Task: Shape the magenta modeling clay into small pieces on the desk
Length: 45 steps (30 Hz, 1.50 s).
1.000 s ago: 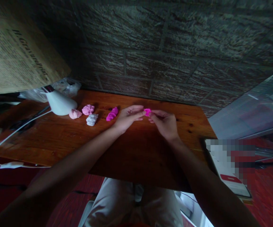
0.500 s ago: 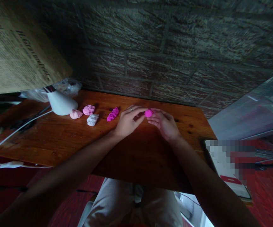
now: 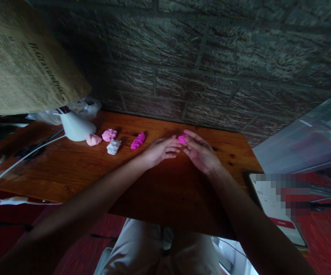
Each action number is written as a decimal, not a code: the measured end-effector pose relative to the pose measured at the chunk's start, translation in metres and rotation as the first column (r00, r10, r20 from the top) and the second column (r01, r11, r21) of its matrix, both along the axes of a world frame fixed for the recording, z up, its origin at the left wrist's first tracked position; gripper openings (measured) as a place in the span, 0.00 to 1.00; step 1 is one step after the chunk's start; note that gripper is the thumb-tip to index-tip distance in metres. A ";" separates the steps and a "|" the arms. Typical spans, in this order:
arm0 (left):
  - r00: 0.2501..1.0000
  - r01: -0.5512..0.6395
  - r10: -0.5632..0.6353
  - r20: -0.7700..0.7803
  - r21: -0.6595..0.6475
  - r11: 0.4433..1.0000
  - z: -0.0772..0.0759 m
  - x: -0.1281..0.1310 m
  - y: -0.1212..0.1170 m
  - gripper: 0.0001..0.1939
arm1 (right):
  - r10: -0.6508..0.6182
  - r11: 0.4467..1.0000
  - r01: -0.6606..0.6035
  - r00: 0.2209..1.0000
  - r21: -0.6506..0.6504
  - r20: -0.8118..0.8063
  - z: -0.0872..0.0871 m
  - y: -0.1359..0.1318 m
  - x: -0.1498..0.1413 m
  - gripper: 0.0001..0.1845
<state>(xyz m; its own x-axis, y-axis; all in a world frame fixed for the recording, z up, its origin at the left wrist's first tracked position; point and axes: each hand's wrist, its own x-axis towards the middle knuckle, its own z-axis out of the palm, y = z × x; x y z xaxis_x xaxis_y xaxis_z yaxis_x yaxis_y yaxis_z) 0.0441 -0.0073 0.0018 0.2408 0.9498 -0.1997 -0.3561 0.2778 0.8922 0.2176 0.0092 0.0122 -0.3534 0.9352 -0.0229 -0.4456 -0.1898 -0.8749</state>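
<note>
A small magenta lump of modelling clay (image 3: 182,139) is pinched between the thumb and fingers of my right hand (image 3: 202,154), above the table. My left hand (image 3: 163,151) is just left of it, fingers stretched out and slightly apart. Its fingertips come right up to the lump; whether they touch it I cannot tell. A longer, crumpled magenta clay piece (image 3: 138,141) lies on the wood left of my left hand. Further left sit a pink clay lump (image 3: 109,134), a paler pink lump (image 3: 94,139) and a whitish lump (image 3: 114,147), close together.
The wooden table (image 3: 165,194) runs up to a dark brick-patterned wall (image 3: 165,84). At left stands a lamp with a white base (image 3: 78,128) and a newsprint shade (image 3: 33,68); its white cable (image 3: 13,168) hangs over the front edge. A tablet-like device (image 3: 276,214) lies at right.
My left hand has let go of the magenta lump, its fingers straightening and dropping slightly. My right hand now holds the lump alone, with its index finger raised. The camera view has shifted slightly.
</note>
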 end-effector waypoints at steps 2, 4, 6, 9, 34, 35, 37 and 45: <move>0.989 0.050 -0.036 0.143 -0.096 0.994 0.006 0.000 -0.001 0.18 | 0.010 1.000 -0.010 1.000 0.026 0.016 -0.001 0.000 0.000 0.21; 0.974 0.054 -0.024 0.224 -0.127 0.990 0.011 -0.001 -0.002 0.12 | 0.008 0.999 -0.010 0.999 0.045 0.048 -0.002 0.000 0.000 0.20; 0.964 0.042 -0.003 0.267 -0.140 0.989 0.014 -0.002 -0.004 0.09 | 0.006 0.998 -0.010 0.997 0.060 0.077 -0.003 0.000 -0.001 0.19; 0.951 0.056 -0.012 0.309 -0.132 0.990 0.014 -0.003 -0.005 0.08 | 0.020 0.997 -0.027 0.995 0.071 0.093 -0.003 -0.001 -0.001 0.18; 0.974 0.098 -0.107 0.202 0.053 0.994 0.008 -0.002 -0.006 0.16 | 0.117 0.993 -0.119 0.989 0.016 0.088 -0.001 -0.001 0.002 0.17; 0.972 0.101 -0.111 0.209 0.057 0.993 0.008 -0.002 -0.005 0.16 | 0.111 0.994 -0.113 0.990 0.015 0.085 -0.001 -0.001 0.002 0.18; 0.970 0.107 -0.120 0.211 0.072 0.992 0.008 -0.002 -0.005 0.16 | 0.102 0.995 -0.103 0.991 0.012 0.083 0.000 -0.001 0.002 0.19; 0.981 0.089 -0.113 0.159 0.153 0.984 0.005 -0.003 -0.006 0.19 | 0.059 0.994 -0.068 0.993 0.087 0.103 0.003 -0.006 -0.002 0.16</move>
<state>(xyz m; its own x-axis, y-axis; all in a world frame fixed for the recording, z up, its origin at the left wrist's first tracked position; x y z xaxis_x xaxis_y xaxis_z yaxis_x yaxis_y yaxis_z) 0.0415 -0.0137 0.0069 0.3554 0.9347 -0.0109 -0.4798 0.1924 0.8560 0.2153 0.0037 0.0151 -0.4122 0.9108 0.0221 -0.3446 -0.1334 -0.9292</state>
